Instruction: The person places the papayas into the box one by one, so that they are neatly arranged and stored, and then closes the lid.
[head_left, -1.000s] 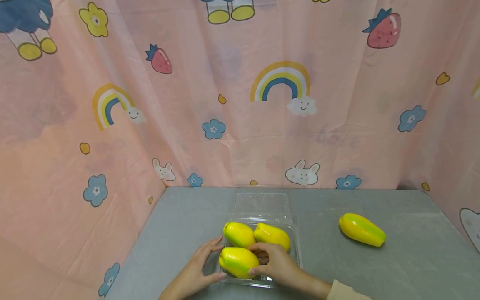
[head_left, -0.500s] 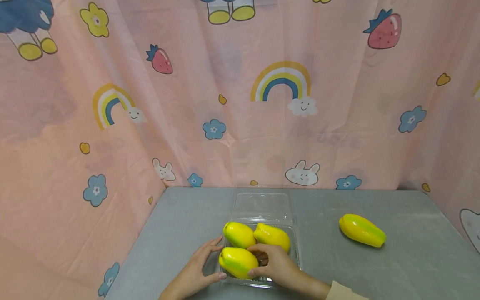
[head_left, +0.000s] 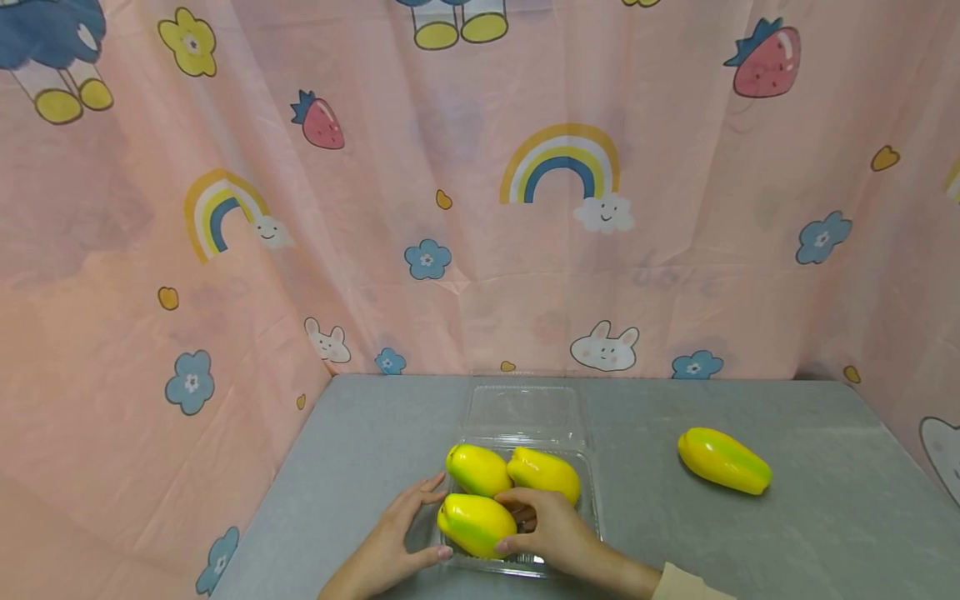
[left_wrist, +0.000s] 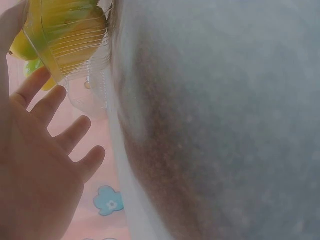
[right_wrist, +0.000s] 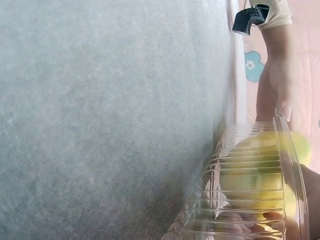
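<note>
1. Looking down from the head view, both hands were low in the frame at the clear plastic clamshell box (head_left: 588, 500), whose lid (head_left: 525, 410) lay flat and open behind it. The right hand (head_left: 551, 527) had its fingers curled round the nearest papaya (head_left: 477, 524), seemingly seating it in the front of the box. The left hand (head_left: 393, 537) lay with straight fingers against the box's left wall, likely steadying it. Two more papayas (head_left: 478, 468) (head_left: 545, 472) sat side by side at the back of the box, touching. A fourth papaya (head_left: 724, 459) lay well apart on the grey table (head_left: 825, 517) at the right. A pink cartoon-print curtain (head_left: 480, 183) filled the upper frame.

2. From the left wrist view, the left hand (left_wrist: 35, 170) filled the lower left, fingers (left_wrist: 70, 135) spread and relaxed, gripping nothing, with the box's ribbed corner (left_wrist: 75, 45) at upper left showing yellow fruit through it.

3. From the right wrist view, the box wall (right_wrist: 240, 200) sat lower right, the nearest papaya (right_wrist: 255, 175) yellow behind the ribs. Fingertips (right_wrist: 235, 217) showed beneath it, pressed to the fruit.
</note>
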